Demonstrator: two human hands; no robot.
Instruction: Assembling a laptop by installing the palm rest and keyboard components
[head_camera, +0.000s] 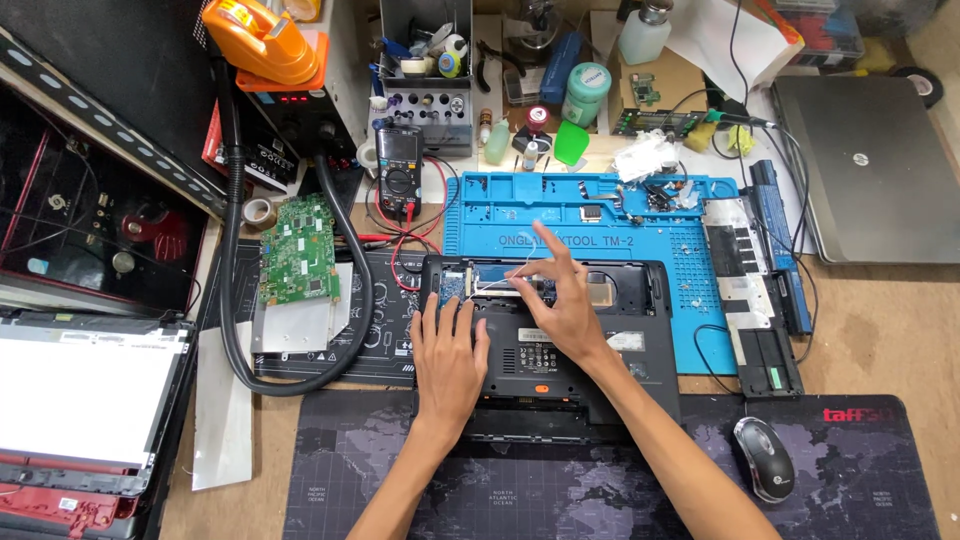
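- Cluttered desk (880, 330), tools along the top, blue mat (700, 300) at centre.
- Laptop base (545, 345) lies bottom-up at frame centre, black, one bay open, showing a board.
- Left hand (447, 355) rests flat and open on it, holding nothing.
- Right hand (562, 300) pinches a thin white cable (500, 285), forefinger raised.
- Best to keep the base steadied and pull gently.

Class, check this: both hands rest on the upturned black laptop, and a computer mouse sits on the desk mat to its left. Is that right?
Not quite. The head view shows the mouse to the right of the laptop, on the desk mat. The left hand and right hand are indeed on the laptop.
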